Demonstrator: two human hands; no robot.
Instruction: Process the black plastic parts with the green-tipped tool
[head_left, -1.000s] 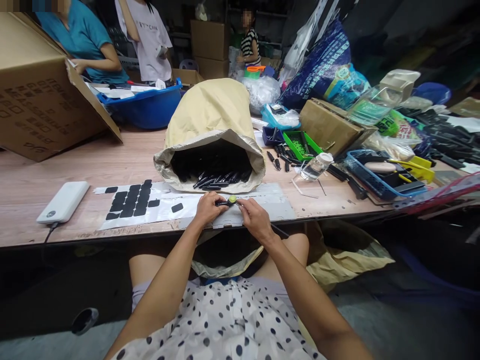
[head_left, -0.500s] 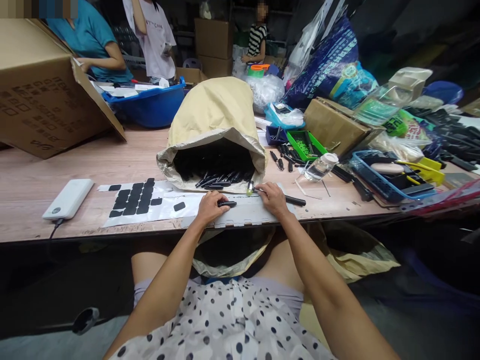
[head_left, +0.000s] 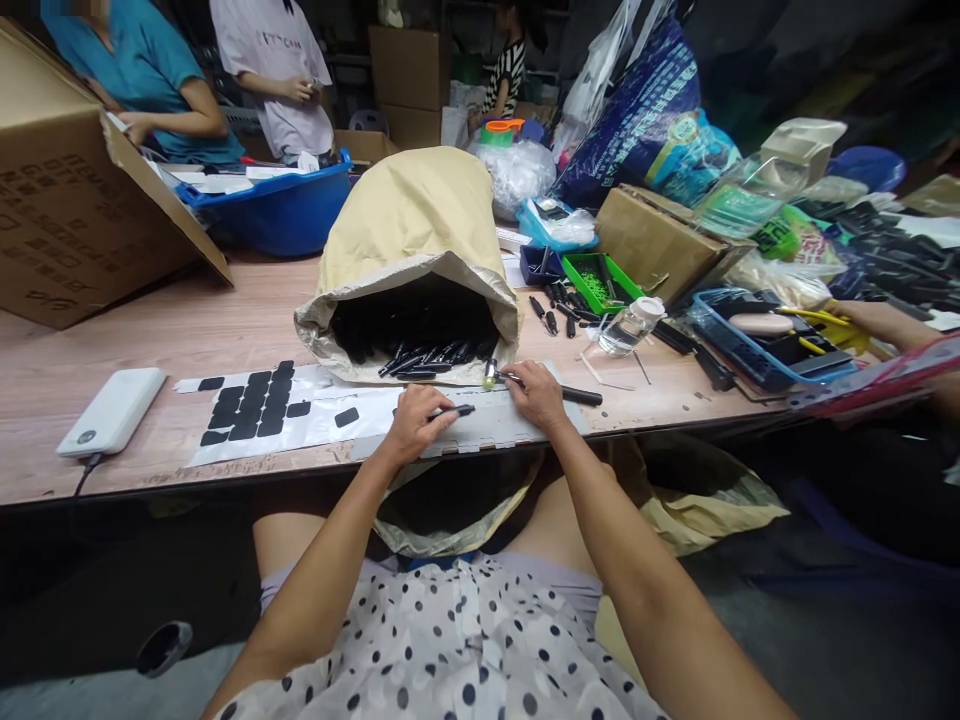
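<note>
My left hand (head_left: 417,422) rests on a grey board (head_left: 487,424) at the table's front edge, its fingers pinching a slim black pen-like piece (head_left: 462,410) that points right. My right hand (head_left: 536,392) is closed around a small hammer with a silver and yellow-green head (head_left: 490,375) and a black handle (head_left: 583,397). The hammer lies low, its head a little above and right of the black piece, apart from it. Just behind both hands, a beige sack (head_left: 409,215) lies on its side with its mouth towards me, holding many similar black pieces (head_left: 427,358).
Left are a white sheet with black stickers (head_left: 251,402), a white power bank (head_left: 112,412) and a carton (head_left: 97,200). On the right stand a clear bottle (head_left: 631,327), a green tray (head_left: 600,280) and a blue basket (head_left: 765,345). A co-worker's hand (head_left: 870,320) reaches in by the basket.
The view has shifted slightly to the right. The black piece in my left hand now shows more of its tip. A co-worker's hand has come in at the right edge.
</note>
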